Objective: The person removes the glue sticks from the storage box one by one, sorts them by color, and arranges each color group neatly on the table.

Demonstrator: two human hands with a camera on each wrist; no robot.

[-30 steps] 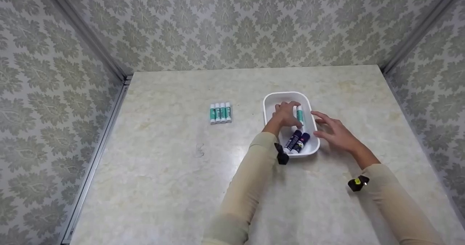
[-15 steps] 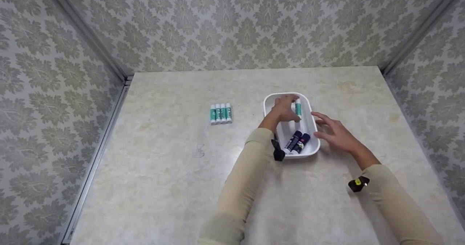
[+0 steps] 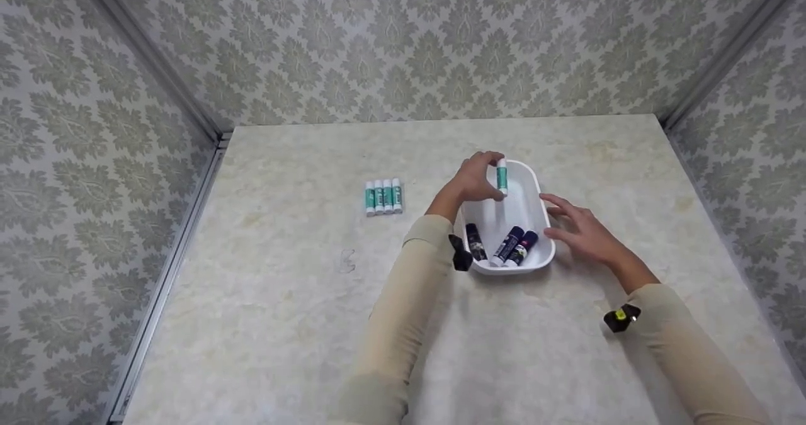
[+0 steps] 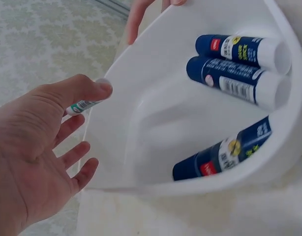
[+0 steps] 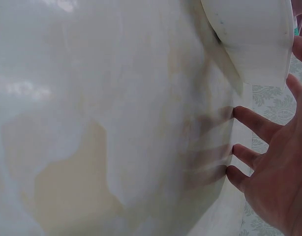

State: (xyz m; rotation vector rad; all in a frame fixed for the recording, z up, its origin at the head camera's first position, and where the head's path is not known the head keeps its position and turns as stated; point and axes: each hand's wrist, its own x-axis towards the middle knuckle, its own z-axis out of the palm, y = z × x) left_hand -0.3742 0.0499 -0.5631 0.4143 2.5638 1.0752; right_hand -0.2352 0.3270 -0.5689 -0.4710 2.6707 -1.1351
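Observation:
My left hand [image 3: 471,181] pinches a small green-and-white glue stick [image 3: 502,178] between thumb and fingertips, above the left rim of a white plastic bin [image 3: 517,206]. In the left wrist view, the thumb lies along that stick [image 4: 85,105] while the other fingers are spread. Three larger dark-blue glue sticks lie in the bin's near end: one [image 3: 476,242] by the left wall, and two [image 3: 507,245] side by side toward the right. My right hand [image 3: 587,233] touches the bin's right rim with thumb and forefinger, its fingers spread; in the right wrist view, other fingertips [image 5: 235,112] meet the tabletop.
Left of the bin, several green-and-white glue sticks [image 3: 383,197] lie in a neat row on the marbled table [image 3: 277,324]. A small transparent piece [image 3: 347,261] lies nearer me. Patterned walls [image 3: 428,53] enclose the back and sides.
My left hand has lifted the green-and-white glue stick from inside the bin, moving up and left to the rim. The leftmost dark-blue stick has come into sight. My right hand stays put.

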